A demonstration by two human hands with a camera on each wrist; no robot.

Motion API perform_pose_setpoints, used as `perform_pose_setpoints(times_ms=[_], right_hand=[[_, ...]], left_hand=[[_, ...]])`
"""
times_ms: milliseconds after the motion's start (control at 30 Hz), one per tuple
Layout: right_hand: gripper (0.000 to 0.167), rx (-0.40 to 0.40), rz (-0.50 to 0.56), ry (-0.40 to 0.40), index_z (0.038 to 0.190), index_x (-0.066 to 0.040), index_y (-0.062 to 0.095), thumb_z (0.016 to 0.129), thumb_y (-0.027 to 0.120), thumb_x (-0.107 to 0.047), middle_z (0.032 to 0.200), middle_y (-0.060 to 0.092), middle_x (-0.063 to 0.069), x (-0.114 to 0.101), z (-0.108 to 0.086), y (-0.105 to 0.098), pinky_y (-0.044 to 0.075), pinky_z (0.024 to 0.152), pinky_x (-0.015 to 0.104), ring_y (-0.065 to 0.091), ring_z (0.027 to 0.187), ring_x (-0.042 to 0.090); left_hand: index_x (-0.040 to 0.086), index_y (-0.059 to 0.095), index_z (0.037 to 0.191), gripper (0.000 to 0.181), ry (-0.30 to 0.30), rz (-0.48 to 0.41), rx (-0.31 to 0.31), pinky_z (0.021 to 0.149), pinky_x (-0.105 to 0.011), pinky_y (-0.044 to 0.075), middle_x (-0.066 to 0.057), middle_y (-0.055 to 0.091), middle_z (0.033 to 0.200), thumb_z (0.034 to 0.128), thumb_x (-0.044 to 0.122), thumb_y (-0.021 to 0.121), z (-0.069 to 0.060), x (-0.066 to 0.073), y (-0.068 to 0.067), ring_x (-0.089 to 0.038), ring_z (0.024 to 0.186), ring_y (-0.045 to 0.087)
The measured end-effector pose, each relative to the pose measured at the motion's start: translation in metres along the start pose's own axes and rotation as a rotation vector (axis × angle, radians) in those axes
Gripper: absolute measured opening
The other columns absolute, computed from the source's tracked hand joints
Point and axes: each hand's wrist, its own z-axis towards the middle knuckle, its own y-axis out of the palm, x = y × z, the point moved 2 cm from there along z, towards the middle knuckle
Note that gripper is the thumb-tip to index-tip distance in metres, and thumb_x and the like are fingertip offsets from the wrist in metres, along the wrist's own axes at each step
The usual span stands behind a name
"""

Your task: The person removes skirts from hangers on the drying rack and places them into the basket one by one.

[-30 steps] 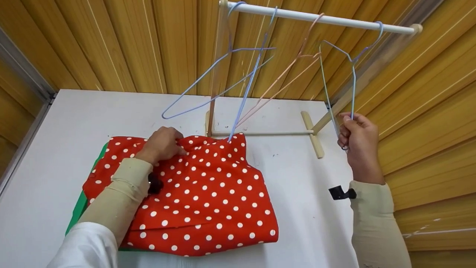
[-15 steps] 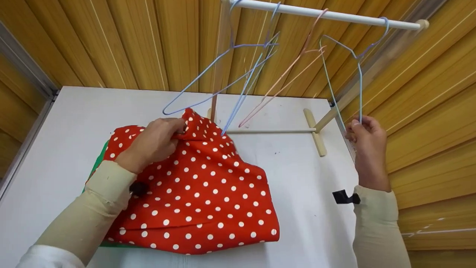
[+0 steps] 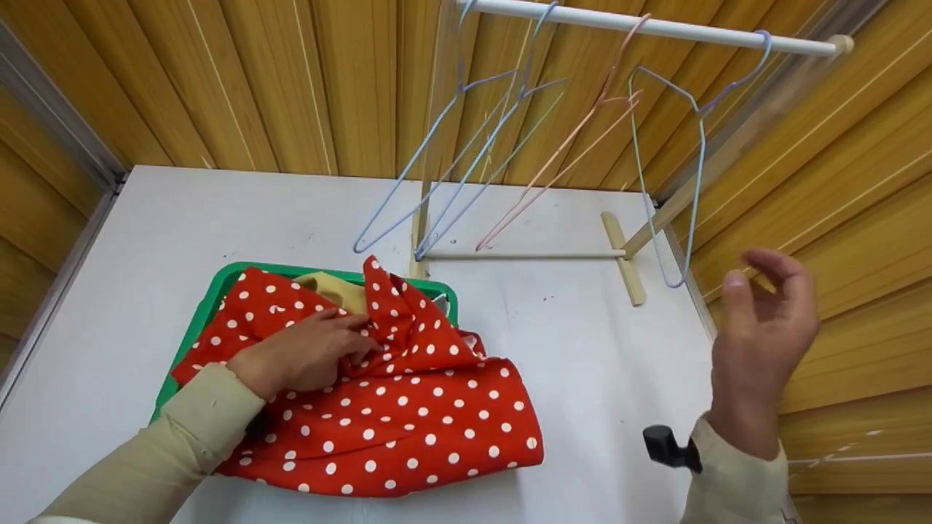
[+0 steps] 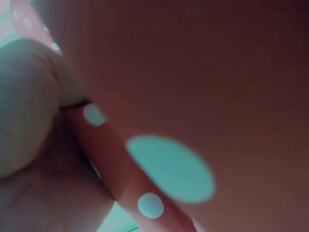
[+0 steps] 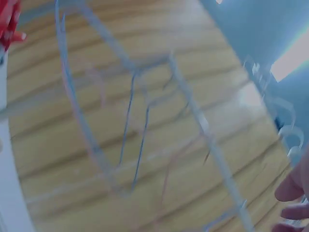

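In the head view, a red polka-dot cloth (image 3: pixel 429 415) lies bunched over a green basket (image 3: pixel 196 320), hiding most of it. My left hand (image 3: pixel 309 353) grips a fold of this cloth near its upper middle. In the left wrist view, the cloth (image 4: pixel 212 96) fills most of the picture and passes between thumb and fingers. My right hand (image 3: pixel 768 320) is raised at the right with its fingers loosely bent, holding nothing. Just left of it a blue hanger (image 3: pixel 695 175) hangs from a white rail, apart from the hand.
The white rail (image 3: pixel 692 33) of a wooden stand carries a pink hanger (image 3: pixel 561 153) and two more blue ones, the leftmost a blue hanger (image 3: pixel 408 171). Tan fabric (image 3: pixel 331 290) shows inside the basket. A white table (image 3: pixel 582 378) meets wood-patterned panels (image 3: pixel 255 87).
My right hand has let go of the rightmost hanger and drawn back to the right. My left hand lifted the cloth's upper edge, then lowered with it, uncovering the basket's back rim and tan fabric.
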Motion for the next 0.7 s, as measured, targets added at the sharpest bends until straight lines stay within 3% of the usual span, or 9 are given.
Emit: perform_pose_setpoints(times_ms=[100,233,333,400,467,533,633,700], right_hand=[[0.025,-0.369,-0.070,-0.079,0.119,0.010,0.064,0.096,0.056,0.013,0.111,0.069,0.007,-0.007,-0.025,0.008,0.051,0.091,0.019,0.064,0.105,0.017],[0.038,-0.948,-0.330,-0.079,0.136,0.001,0.059,0.099,0.066,-0.006,0.119,0.070,0.004,0.015,-0.053,0.024,0.057,0.090,0.022,0.066,0.108,0.014],[0.060,-1.274,-0.425,0.074,0.149,-0.010,0.049,0.098,0.073,-0.029,0.130,0.065,0.005,0.043,-0.072,0.032,0.060,0.089,0.030,0.064,0.114,0.021],[0.069,-1.421,-0.439,0.179,0.154,-0.014,0.043,0.097,0.073,-0.038,0.134,0.063,0.006,0.056,-0.082,0.034,0.060,0.088,0.031,0.065,0.117,0.025],[0.072,-1.494,-0.429,0.248,0.156,-0.015,0.041,0.097,0.072,-0.040,0.135,0.063,0.006,0.065,-0.087,0.034,0.060,0.087,0.028,0.066,0.116,0.028],[0.069,-1.496,-0.416,0.249,0.155,-0.013,0.041,0.098,0.070,-0.038,0.132,0.065,0.007,0.069,-0.086,0.033,0.060,0.086,0.028,0.067,0.114,0.029],[0.059,-1.407,-0.434,0.197,0.152,-0.011,0.045,0.102,0.066,-0.036,0.127,0.067,0.007,0.069,-0.079,0.029,0.059,0.088,0.027,0.069,0.111,0.025],[0.053,-1.331,-0.444,0.164,0.149,-0.010,0.049,0.104,0.063,-0.034,0.124,0.069,0.006,0.068,-0.073,0.026,0.058,0.089,0.029,0.069,0.109,0.022]], left_hand=[[0.020,0.069,0.130,0.051,-0.094,-0.021,-0.070,0.124,-0.069,0.027,-0.014,0.055,0.152,0.0817,0.010,0.083,0.004,0.000,0.001,-0.035,0.151,0.037],[0.016,0.062,0.143,0.060,-0.185,-0.006,-0.080,0.125,-0.073,0.015,-0.012,0.054,0.154,0.0878,0.032,0.080,-0.004,0.014,-0.003,-0.040,0.157,0.025],[0.011,0.059,0.146,0.074,-0.210,0.005,-0.065,0.123,-0.077,0.011,-0.011,0.055,0.156,0.0887,0.056,0.075,-0.019,0.034,-0.005,-0.045,0.159,0.019],[0.013,0.056,0.151,0.089,-0.216,0.009,-0.078,0.122,-0.079,0.011,-0.011,0.049,0.161,0.0844,0.071,0.070,-0.028,0.050,-0.002,-0.047,0.159,0.018],[0.017,0.048,0.157,0.104,-0.218,-0.007,-0.113,0.121,-0.081,0.012,-0.012,0.043,0.165,0.0763,0.080,0.070,-0.035,0.068,0.005,-0.048,0.159,0.017],[0.023,0.037,0.162,0.116,-0.217,-0.009,-0.163,0.120,-0.081,0.016,-0.010,0.036,0.169,0.0694,0.081,0.075,-0.036,0.084,0.017,-0.048,0.159,0.016],[0.025,0.031,0.164,0.120,-0.206,0.044,-0.164,0.119,-0.078,0.026,-0.011,0.033,0.170,0.0661,0.069,0.086,-0.032,0.104,0.041,-0.049,0.156,0.024],[0.023,0.037,0.161,0.111,-0.188,0.097,-0.136,0.117,-0.073,0.036,-0.012,0.040,0.166,0.0694,0.057,0.090,-0.027,0.110,0.051,-0.047,0.152,0.034]])
